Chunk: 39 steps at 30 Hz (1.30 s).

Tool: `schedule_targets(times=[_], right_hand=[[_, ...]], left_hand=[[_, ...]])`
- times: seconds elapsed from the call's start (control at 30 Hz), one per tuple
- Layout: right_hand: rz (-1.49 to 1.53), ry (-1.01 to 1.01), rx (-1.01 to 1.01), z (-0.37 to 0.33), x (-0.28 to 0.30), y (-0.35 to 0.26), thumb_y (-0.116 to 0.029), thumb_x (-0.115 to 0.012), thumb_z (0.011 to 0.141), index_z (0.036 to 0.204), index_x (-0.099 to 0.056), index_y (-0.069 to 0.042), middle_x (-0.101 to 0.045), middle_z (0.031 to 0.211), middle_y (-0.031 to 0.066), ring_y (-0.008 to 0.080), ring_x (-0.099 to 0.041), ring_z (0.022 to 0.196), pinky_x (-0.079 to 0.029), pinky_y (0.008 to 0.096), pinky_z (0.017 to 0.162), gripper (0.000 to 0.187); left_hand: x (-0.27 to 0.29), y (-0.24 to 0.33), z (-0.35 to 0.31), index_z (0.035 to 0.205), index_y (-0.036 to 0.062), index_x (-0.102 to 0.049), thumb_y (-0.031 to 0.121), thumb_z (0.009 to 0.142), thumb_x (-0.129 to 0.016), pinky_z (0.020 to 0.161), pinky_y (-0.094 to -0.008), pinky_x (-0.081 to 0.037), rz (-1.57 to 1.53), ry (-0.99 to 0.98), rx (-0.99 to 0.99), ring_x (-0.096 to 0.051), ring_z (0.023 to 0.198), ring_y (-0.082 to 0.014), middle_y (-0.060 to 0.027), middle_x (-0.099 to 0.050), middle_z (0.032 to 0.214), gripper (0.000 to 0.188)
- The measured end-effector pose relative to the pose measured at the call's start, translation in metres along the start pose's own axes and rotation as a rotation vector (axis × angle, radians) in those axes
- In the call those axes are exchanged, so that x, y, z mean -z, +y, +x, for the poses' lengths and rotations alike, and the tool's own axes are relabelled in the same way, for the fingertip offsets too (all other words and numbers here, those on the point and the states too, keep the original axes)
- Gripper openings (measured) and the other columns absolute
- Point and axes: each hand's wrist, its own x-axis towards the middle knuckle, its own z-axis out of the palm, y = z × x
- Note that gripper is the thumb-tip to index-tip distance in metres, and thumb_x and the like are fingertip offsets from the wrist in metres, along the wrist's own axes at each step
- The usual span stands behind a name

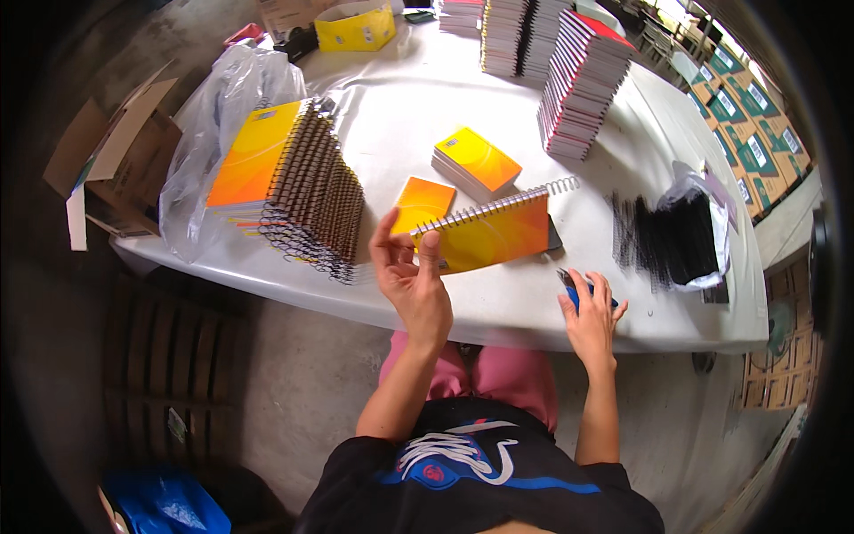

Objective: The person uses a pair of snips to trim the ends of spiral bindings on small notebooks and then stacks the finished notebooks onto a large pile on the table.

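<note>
Notebook (pixel 489 233), orange and yellow with a wire spiral along its top edge, is held up over the near part of the white table (pixel 498 307). The left hand (pixel 411 283) grips it at its left end: fingers (pixel 384 240) behind the cover, thumb on the front, clenched on the notebook. The book tilts, its spiral end rising toward the right.

The right hand (pixel 589 311) rests at the table's near edge, fingers curled over a small blue tool (pixel 576 292) with a metal tip poking out to the left. It grasps the tool loosely; most of the tool is hidden under the hand.

Just behind the held notebook lies a loose orange cover (pixel 422 202), and beyond it a short pile of pads (pixel 476 163) without spirals. To the left, a leaning stack of bound notebooks (pixel 294 182) sits on a clear plastic bag (pixel 222 116), dark spirals facing the person. To the right, a bag of black spirals (pixel 676 236) spills a few coils onto the table. Farther back stand tall stacks of red-edged pads (pixel 583 84) and more stacks (pixel 516 36) behind them, with a yellow box (pixel 356 28) at the far left corner.

An open carton (pixel 116 156) sits on the floor left of the table, and boxes (pixel 747 133) line the right side.
</note>
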Motion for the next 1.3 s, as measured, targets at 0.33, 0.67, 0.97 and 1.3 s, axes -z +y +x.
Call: schedule_targets(times=[0.33, 0.67, 0.97, 1.3], right_hand=[[2.016, -0.029, 0.272, 0.064, 0.05, -0.142, -0.012, -0.056, 0.09, 0.121, -0.047, -0.004, -0.061, 0.094, 0.0055, 0.0133, -0.061, 0.082, -0.052, 0.0297, 0.064, 0.033], [1.477, -0.081, 0.77, 0.152, 0.09, -0.302, -0.013, -0.067, 0.081, 0.109, -0.06, -0.002, -0.066, 0.076, 0.0067, 0.0086, -0.058, 0.061, -0.046, 0.0216, 0.056, 0.031], [0.821, -0.047, 0.698, 0.195, 0.007, -0.316, -0.044, -0.049, 0.088, 0.115, -0.06, -0.014, -0.052, 0.118, 0.0157, 0.0333, -0.045, 0.116, -0.033, 0.0447, 0.099, 0.042], [0.282, 0.167, 0.216, 0.265, -0.049, -0.146, -0.043, -0.062, 0.08, 0.123, -0.052, -0.013, -0.049, 0.126, 0.0145, 0.033, -0.043, 0.121, -0.035, 0.0511, 0.096, 0.053]], left_hand=[[0.01, 0.07, 0.012, 0.109, -0.0027, -0.051, 0.001, 0.088, -0.056, 0.083, -0.0228, -0.043, 0.163, -0.093, -0.507, -0.056, 0.09, -0.0125, -0.0094, -0.055, 0.102, 0.021], [0.047, 0.153, 0.121, 0.105, 0.0014, -0.055, 0.006, 0.086, -0.061, 0.077, -0.0253, -0.045, 0.557, 0.23, -0.867, -0.055, 0.083, -0.011, -0.0067, -0.059, 0.089, 0.021], [0.084, 0.092, 0.143, 0.105, 0.0034, -0.061, 0.019, 0.094, -0.046, 0.088, -0.0313, -0.038, 0.716, 0.24, -0.616, -0.049, 0.099, -0.0185, -0.0101, -0.053, 0.106, 0.025], [0.105, 0.117, 0.122, 0.121, -0.0026, -0.045, 0.025, 0.098, -0.04, 0.091, -0.0312, -0.038, 0.695, 0.445, -0.745, -0.047, 0.106, -0.0187, -0.0107, -0.048, 0.117, 0.036]])
